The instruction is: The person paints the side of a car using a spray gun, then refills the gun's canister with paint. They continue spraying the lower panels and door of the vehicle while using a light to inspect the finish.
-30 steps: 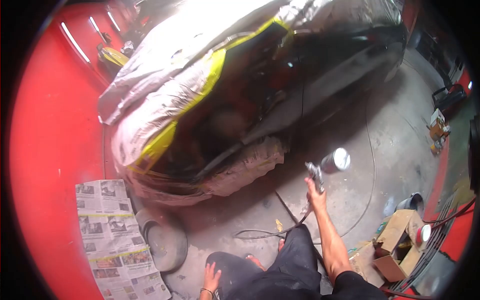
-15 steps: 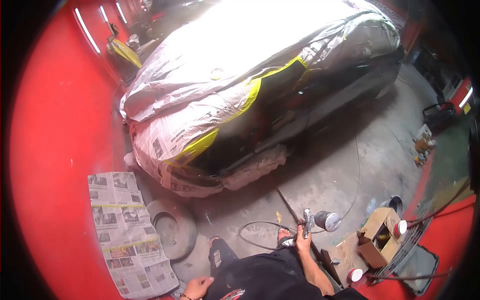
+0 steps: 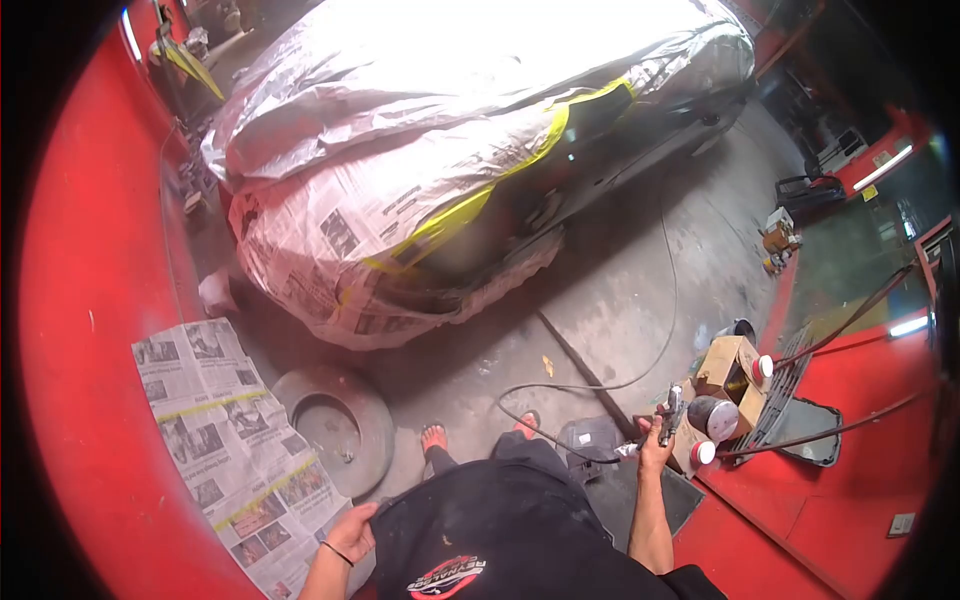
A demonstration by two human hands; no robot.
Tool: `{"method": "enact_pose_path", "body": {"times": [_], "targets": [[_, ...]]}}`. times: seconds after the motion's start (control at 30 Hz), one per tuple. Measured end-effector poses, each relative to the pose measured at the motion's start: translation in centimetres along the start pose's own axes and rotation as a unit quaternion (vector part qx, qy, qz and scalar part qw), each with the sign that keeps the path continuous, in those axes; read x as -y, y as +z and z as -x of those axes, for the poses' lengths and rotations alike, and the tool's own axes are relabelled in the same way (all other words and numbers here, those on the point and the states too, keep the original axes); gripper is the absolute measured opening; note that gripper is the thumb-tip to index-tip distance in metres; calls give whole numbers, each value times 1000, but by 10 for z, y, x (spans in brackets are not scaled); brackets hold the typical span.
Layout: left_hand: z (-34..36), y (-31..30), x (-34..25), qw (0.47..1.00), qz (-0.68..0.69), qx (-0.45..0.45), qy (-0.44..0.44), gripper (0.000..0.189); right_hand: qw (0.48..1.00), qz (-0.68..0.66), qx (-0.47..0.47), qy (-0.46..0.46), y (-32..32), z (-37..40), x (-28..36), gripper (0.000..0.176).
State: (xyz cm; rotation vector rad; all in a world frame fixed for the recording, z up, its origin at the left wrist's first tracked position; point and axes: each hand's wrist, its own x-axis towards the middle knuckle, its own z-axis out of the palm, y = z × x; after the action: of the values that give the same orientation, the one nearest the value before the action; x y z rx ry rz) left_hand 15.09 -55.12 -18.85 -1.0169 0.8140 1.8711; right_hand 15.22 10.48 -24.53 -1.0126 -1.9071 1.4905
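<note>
R hand (image 3: 655, 452) wrapped round silver metal spray gun (image 3: 673, 412) w/ round grey cup (image 3: 714, 419), held out on person's R, nr open brown cardboard box (image 3: 728, 366). L hand (image 3: 350, 534) loosely curled by black T-shirt (image 3: 500, 520); can't tell if it's pinching cloth. Dark-sided car (image 3: 590, 175) ahead, well apart from gun, top under white plastic sheeting (image 3: 370, 90) & newsprint (image 3: 345, 225) w/ yellow tape (image 3: 468, 207). Grey dusty tyre (image 3: 376, 445) & long newspaper sheet (image 3: 205, 400) on L; thin dark hose (image 3: 560, 386) loops across concrete floor (image 3: 620, 300).
</note>
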Motion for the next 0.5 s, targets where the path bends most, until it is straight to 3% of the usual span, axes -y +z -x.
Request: {"method": "enact_pose_path", "body": {"times": [0.07, 0.17, 0.2, 0.23, 0.3, 0.4, 0.5], "targets": [[11, -32, -3, 992, 92, 83, -10, 31, 1000, 21, -16, 14, -6, 28, -4, 49], [16, -72, 19, 967, -195, 79, -145, 38, 997, 36, -37, 58, -23, 61, -30, 44], [24, -78, 21, 952, -193, 194, -137, 42, 997, 37, -41, 58, -23, 75, -35, 43], [23, -77, 19, 982, -71, 146, -101, 41, 997, 37, -47, 58, -22, 86, -41, 41], [26, -54, 1, 984, 170, 39, -26, 40, 994, 63, -58, 73, -22, 107, -45, 38], [26, -36, -24, 981, 185, 44, 42, 39, 988, 94, -63, 106, -24, 132, -63, 37], [29, -25, -44, 990, 118, 57, 58, 39, 985, 93, -82, 122, -25, 149, -78, 37]]}}
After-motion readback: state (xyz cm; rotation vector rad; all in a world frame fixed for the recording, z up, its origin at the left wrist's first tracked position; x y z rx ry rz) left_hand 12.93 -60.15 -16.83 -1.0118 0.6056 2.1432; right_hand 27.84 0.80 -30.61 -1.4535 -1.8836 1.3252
